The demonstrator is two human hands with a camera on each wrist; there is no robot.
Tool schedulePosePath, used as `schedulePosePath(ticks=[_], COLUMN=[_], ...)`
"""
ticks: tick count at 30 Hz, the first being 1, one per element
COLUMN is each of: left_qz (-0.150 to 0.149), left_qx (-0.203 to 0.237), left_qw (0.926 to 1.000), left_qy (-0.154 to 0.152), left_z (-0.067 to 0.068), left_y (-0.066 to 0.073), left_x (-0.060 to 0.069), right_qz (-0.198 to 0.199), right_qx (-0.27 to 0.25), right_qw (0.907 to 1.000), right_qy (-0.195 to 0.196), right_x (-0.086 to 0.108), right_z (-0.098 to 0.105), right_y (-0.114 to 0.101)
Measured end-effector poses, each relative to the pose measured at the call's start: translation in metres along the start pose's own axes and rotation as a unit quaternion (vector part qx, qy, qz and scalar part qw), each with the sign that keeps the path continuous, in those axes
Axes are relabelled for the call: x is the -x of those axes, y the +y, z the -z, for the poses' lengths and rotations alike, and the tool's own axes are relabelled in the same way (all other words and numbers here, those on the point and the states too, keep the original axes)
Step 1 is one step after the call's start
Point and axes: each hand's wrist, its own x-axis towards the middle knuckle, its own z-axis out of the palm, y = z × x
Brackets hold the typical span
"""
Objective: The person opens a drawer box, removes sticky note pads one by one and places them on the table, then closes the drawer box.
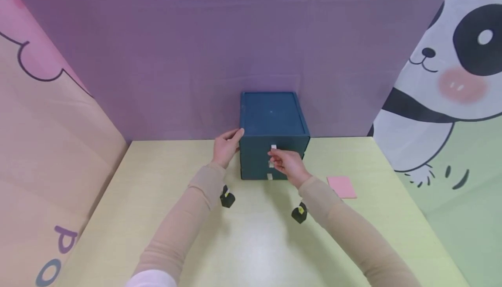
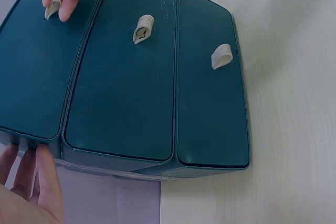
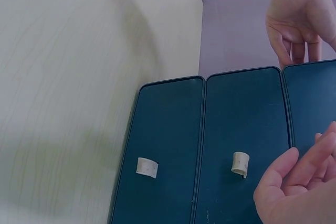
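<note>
A dark teal box with three stacked drawers (image 1: pixel 274 113) stands at the back of the table, its front toward me. Each drawer front bears a small whitish loop tab, such as the middle tab (image 2: pixel 143 28) and the bottom tab (image 2: pixel 222 56). With its fingertips, my right hand (image 1: pixel 289 164) pinches the top drawer's tab (image 2: pixel 54 4); in the right wrist view that tab is hidden behind the fingers. My left hand (image 1: pixel 227 147) rests against the box's left side near the top front corner, fingers fairly straight (image 2: pixel 46 169). All the drawers look closed.
A pink square pad (image 1: pixel 342 187) lies on the table (image 1: pixel 164 191) to the right of the box. Behind the box rises a purple cloth backdrop (image 1: pixel 188 60), with printed panels at both sides. Small black wrist devices (image 1: pixel 227 196) hang under the forearms.
</note>
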Motion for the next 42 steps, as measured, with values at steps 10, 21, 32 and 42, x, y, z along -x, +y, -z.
schedulePosePath(ticks=[10, 21, 32, 42], left_qz=[0.012, 0.004, 0.009, 0.007], left_qx=[-0.001, -0.003, 0.000, -0.005], left_qw=[0.9999, 1.0000, 0.9999, 1.0000], left_qy=[-0.006, -0.005, -0.008, -0.003], left_z=[0.001, 0.000, 0.001, 0.000], left_y=[-0.001, -0.001, -0.001, 0.000], left_x=[-0.001, -0.001, 0.000, 0.000], right_qz=[0.004, 0.002, 0.007, 0.017], right_qx=[-0.005, 0.003, 0.022, 0.013], right_qw=[1.0000, 1.0000, 0.9997, 0.9997], right_qy=[0.005, 0.008, 0.004, -0.007], right_x=[-0.001, -0.001, 0.002, 0.006], right_z=[-0.001, -0.001, 0.002, 0.010], right_y=[-0.001, -0.002, 0.000, 0.011])
